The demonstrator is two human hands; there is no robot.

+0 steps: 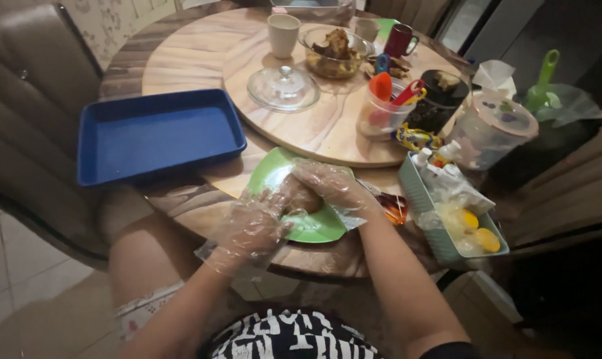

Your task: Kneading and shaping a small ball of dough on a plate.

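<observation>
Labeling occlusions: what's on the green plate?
Both gloved hands, left hand and right hand, sit over the green plate, cupping a brownish lump between them. Only a sliver of the lump shows; its shape and the plate's centre are covered.

The single head camera looks steeply down and forward from above the person's lap. It is close to the round table's [181,199] near edge.

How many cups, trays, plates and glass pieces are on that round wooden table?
Cups: 3 – tall cream cup, small cream cup, dark red mug
Trays: 2 – blue rectangular tray, pale green basket tray
Plates: 1 – green plate
Glass pieces: 2 – clear bowl, domed lid
Total: 8
</observation>
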